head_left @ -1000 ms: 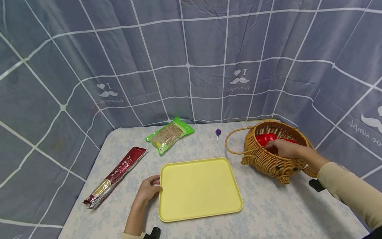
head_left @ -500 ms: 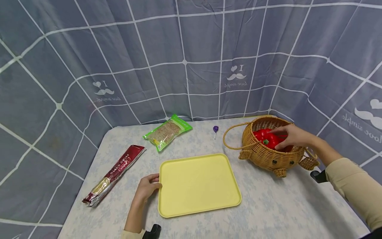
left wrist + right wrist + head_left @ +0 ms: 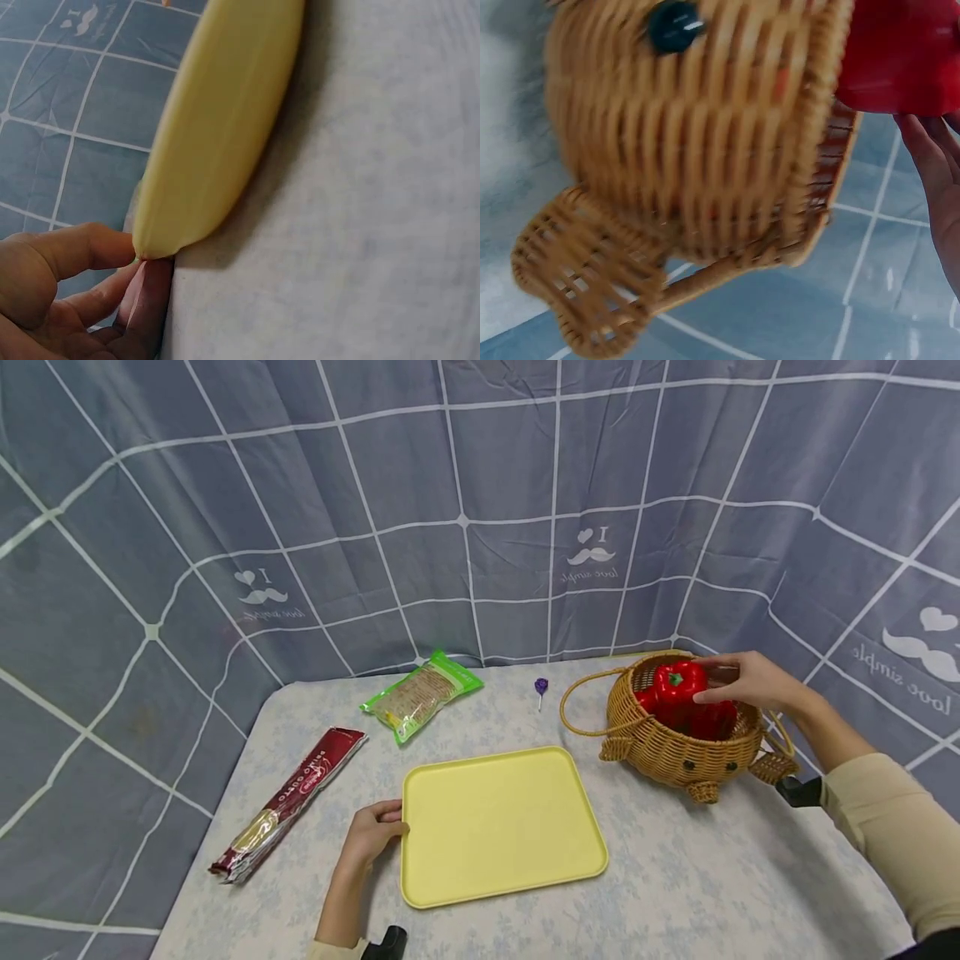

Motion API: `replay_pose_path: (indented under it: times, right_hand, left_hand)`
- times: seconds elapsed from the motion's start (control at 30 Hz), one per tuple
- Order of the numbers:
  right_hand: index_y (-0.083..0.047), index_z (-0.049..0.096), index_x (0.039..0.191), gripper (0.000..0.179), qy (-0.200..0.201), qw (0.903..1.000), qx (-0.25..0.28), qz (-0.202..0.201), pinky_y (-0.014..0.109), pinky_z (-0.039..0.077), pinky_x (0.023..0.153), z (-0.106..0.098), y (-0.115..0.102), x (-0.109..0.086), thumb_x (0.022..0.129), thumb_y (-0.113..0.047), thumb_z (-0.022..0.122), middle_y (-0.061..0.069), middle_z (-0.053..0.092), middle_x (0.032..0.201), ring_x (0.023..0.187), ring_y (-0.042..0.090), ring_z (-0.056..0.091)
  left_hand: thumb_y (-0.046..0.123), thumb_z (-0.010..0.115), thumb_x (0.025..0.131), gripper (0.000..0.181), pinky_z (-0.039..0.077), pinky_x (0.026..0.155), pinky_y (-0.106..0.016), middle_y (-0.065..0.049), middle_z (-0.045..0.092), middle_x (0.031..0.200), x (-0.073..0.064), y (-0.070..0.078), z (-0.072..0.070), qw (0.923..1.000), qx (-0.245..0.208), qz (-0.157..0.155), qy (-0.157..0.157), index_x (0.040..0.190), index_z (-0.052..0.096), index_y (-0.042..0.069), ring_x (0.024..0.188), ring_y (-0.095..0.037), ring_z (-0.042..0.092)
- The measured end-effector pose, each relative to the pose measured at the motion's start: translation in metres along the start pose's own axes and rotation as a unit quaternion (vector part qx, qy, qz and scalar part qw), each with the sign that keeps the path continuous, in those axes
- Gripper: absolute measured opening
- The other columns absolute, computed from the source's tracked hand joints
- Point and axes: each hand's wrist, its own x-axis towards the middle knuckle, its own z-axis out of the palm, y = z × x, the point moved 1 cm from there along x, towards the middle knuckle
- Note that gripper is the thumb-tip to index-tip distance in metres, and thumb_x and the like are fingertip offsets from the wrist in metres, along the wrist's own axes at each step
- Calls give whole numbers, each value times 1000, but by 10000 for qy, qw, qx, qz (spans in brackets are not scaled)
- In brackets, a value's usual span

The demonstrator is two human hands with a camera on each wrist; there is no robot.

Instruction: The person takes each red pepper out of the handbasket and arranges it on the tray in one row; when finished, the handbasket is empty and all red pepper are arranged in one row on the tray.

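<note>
My right hand (image 3: 753,681) grips a red bell pepper (image 3: 680,682) with a green stem at the mouth of the wicker basket (image 3: 667,758). Below it, more red shows inside the basket, partly hidden. In the right wrist view the pepper (image 3: 900,60) fills the upper right, with fingers (image 3: 928,154) against its underside. At the front, my left hand (image 3: 367,835) pinches the left edge of a yellow tray (image 3: 502,827) lying flat on the table. The left wrist view has the thumb and fingers meeting at the rim of that tray (image 3: 214,127).
A green-edged clear packet (image 3: 422,695) lies behind the tray, and a long maroon packet (image 3: 292,806) lies to its left. A purple lollipop (image 3: 542,687) is between packet and basket. The basket's looped handle (image 3: 573,706) leans leftward. Grid-patterned curtains (image 3: 420,527) border the table.
My right hand has come up from inside the basket with the bell pepper, which now stands above the other red contents. The left hand stays at the tray's edge.
</note>
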Motion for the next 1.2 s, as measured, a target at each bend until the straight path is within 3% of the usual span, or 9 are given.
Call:
replay_pose_path:
  times: [0.1, 0.2, 0.53, 0.73, 0.93, 1.2]
  right_hand:
    - [1, 48, 140, 69, 138, 9997, 159, 88, 11, 49, 75, -6, -9, 1, 85, -30, 75, 27, 57, 134, 97, -12, 58]
    - [-1, 48, 141, 68, 253, 9993, 256, 111, 13, 51, 75, -10, -17, 2, 86, -31, 73, 26, 57, 135, 94, -17, 54]
    - [-4, 48, 142, 66, 428, 9949, 910, 65, 12, 51, 76, -2, -41, 11, 87, -30, 73, 20, 59, 134, 91, -14, 60]
    - [-3, 46, 144, 67, 381, 9865, 1591, -112, 15, 53, 81, 13, -66, 24, 87, -25, 73, 20, 56, 138, 96, -12, 61]
    - [-4, 45, 145, 68, 203, 9739, 2254, -193, 22, 55, 86, 33, -87, 40, 87, -25, 73, 19, 54, 140, 103, -4, 64]
    - [-4, 45, 145, 69, -89, 9679, 2479, -410, 36, 51, 97, 63, -104, 54, 86, -26, 74, 19, 54, 141, 126, 27, 57]
  left_hand:
    - [-8, 66, 77, 50, 53, 66, -23, -20, 66, 101, 1, 3, -1, 10000, -9, 29, 2, 125, 56, -13, 79, -10, 60]
    - [-7, 67, 77, 50, 53, 67, -23, -18, 65, 101, 1, 6, -2, 10000, -7, -15, 2, 126, 56, -12, 80, -11, 60]
    - [-8, 68, 76, 49, 53, 66, -23, -17, 68, 98, 1, 10, -3, 10000, 64, -44, 57, 124, 58, -12, 77, -10, 61]
    - [-10, 68, 74, 48, 54, 66, -23, -20, 70, 95, 0, 10, 0, 10000, -66, -26, 45, 121, 59, -15, 76, -11, 64]
    - [-10, 67, 74, 46, 53, 64, -22, -18, 69, 93, 0, 7, 1, 9999, -112, -29, 105, 119, 60, -14, 74, -10, 62]
    - [-9, 67, 74, 46, 53, 66, -22, -19, 70, 95, -3, 3, 1, 10000, -20, 12, 87, 120, 60, -14, 76, -11, 63]
